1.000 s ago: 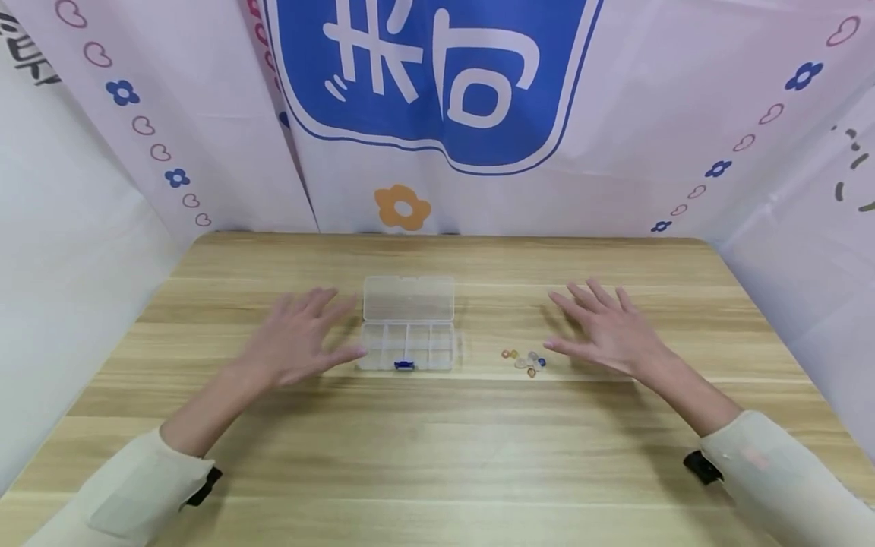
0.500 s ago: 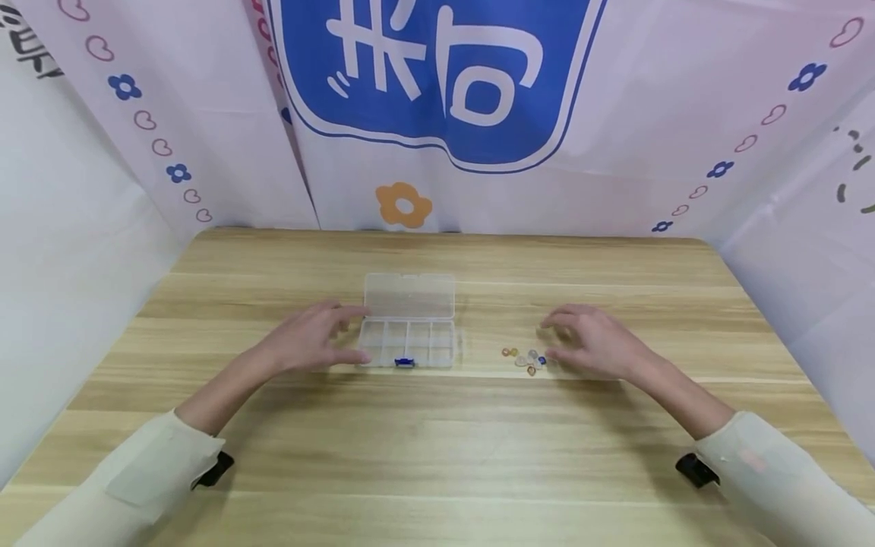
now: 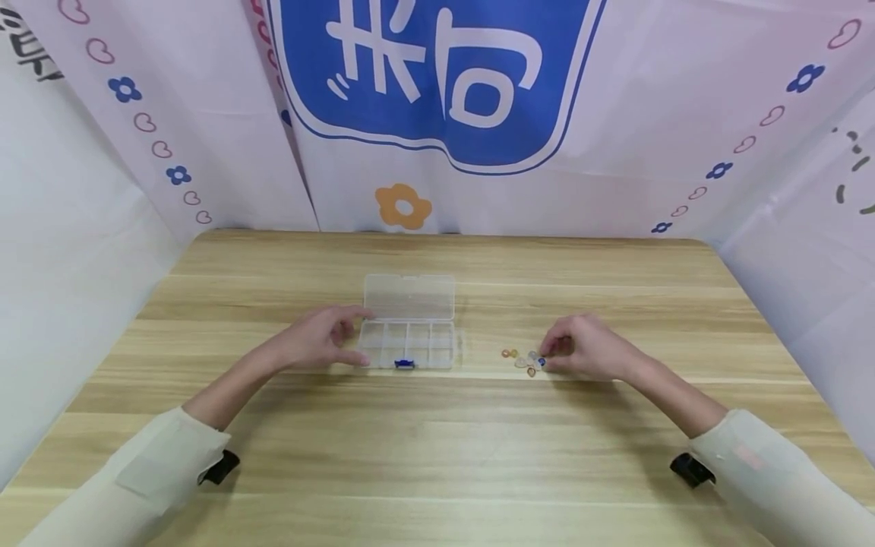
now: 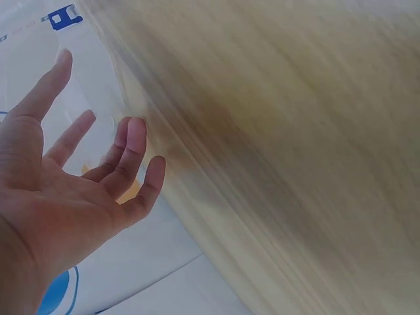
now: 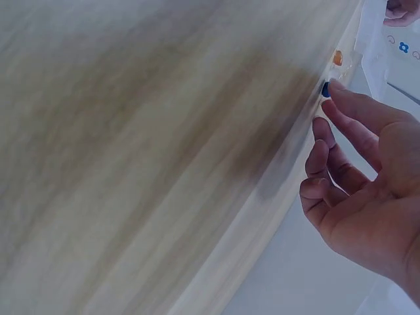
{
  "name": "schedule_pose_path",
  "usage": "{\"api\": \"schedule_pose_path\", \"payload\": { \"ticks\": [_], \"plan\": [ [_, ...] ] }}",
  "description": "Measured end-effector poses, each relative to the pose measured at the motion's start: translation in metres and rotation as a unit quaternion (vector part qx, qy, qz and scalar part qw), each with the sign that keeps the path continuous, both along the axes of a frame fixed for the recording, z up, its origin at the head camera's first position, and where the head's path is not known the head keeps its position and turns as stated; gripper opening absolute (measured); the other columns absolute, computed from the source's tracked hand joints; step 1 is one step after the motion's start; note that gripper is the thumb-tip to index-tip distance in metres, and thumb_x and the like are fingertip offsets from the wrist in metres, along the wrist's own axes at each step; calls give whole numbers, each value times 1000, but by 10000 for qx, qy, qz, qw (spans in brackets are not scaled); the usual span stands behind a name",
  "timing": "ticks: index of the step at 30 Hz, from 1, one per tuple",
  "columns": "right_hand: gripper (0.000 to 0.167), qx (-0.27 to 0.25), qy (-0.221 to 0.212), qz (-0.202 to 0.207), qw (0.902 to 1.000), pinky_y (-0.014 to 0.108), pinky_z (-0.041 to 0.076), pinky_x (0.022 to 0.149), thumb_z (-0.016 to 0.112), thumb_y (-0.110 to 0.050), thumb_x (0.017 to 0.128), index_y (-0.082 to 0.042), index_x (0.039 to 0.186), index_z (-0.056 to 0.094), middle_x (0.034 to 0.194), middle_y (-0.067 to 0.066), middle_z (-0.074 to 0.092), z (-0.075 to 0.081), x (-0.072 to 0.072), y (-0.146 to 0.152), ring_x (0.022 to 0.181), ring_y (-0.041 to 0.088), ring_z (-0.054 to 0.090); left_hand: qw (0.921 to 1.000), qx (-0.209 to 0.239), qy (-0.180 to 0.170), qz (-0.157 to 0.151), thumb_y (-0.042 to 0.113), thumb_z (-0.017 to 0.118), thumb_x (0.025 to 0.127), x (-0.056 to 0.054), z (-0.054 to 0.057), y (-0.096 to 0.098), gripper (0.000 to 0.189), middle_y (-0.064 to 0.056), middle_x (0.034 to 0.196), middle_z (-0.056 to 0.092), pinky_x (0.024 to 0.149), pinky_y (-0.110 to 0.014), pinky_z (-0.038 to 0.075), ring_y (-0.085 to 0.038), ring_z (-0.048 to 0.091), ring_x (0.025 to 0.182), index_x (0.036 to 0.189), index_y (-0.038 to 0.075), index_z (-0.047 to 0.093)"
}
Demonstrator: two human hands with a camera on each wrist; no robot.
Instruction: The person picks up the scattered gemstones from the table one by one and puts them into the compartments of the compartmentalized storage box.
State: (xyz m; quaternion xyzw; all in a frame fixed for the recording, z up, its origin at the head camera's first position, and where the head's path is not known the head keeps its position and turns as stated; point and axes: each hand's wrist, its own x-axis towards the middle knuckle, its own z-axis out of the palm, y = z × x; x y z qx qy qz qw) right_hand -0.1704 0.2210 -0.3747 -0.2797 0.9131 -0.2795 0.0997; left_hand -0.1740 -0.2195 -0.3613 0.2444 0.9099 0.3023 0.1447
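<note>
A clear plastic compartment box [image 3: 440, 346] lies on the table with its lid [image 3: 410, 296] tipped back and a blue latch [image 3: 404, 364] at its front. My left hand [image 3: 317, 338] is at the box's left side, its thumb by the front corner and index finger near the hinge. In the left wrist view the left hand's [image 4: 72, 177] fingers are spread and loosely bent. To the box's right lie several small translucent beads [image 3: 521, 363], orange, yellowish and clear. My right hand [image 3: 588, 348] pinches a blue bead [image 5: 326, 89] at the pile's right edge between thumb and index finger, other fingers curled.
The wooden table [image 3: 437, 456] reaches toward a white cloth backdrop [image 3: 615, 197] with a blue printed sign [image 3: 437, 76]. White cloth hangs at both sides. Black wrist cameras [image 3: 693, 470] sit under the sleeves.
Both hands came down from hovering with spread fingers. The left moved to the box's left edge. The right lowered to the beads and its thumb and index finger closed on the blue one.
</note>
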Motion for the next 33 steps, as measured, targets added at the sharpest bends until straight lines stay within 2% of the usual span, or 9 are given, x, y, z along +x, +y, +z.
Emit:
{"api": "schedule_pose_path", "payload": {
  "ticks": [5, 16, 27, 33],
  "plan": [
    [9, -131, -185, 30, 9997, 26, 54, 69, 85, -3, 84, -8, 87, 77, 87, -2, 72, -1, -2, -1, 77, 10, 62, 9991, 276, -306, 90, 24, 87, 86, -2, -1, -2, 72, -12, 101, 58, 74, -32, 48, -20, 53, 82, 146, 0, 55],
    [8, -160, -367, 105, 9991, 25, 51, 66, 83, -3, 86, -8, 88, 77, 86, -2, 72, -2, -4, -1, 75, 11, 59, 9961, 698, -536, 54, 19, 86, 86, -3, -3, -2, 68, -13, 100, 56, 73, -28, 45, -19, 50, 81, 143, -4, 56],
    [6, -356, -469, 176, 9981, 24, 49, 67, 78, -2, 89, -7, 87, 76, 82, -4, 68, 2, -5, 2, 74, 12, 57, 9945, 822, -636, 102, 15, 85, 87, -2, -4, -1, 65, -14, 101, 56, 73, -27, 47, -21, 51, 83, 141, -5, 56],
    [5, -470, -507, 119, 9975, 25, 53, 71, 79, -3, 89, -7, 89, 75, 84, -3, 71, 7, -8, 5, 78, 14, 63, 9940, 874, -644, 135, 13, 85, 86, -3, -4, -1, 62, -15, 103, 58, 70, -27, 45, -21, 50, 81, 138, -6, 58]
  ]
}}
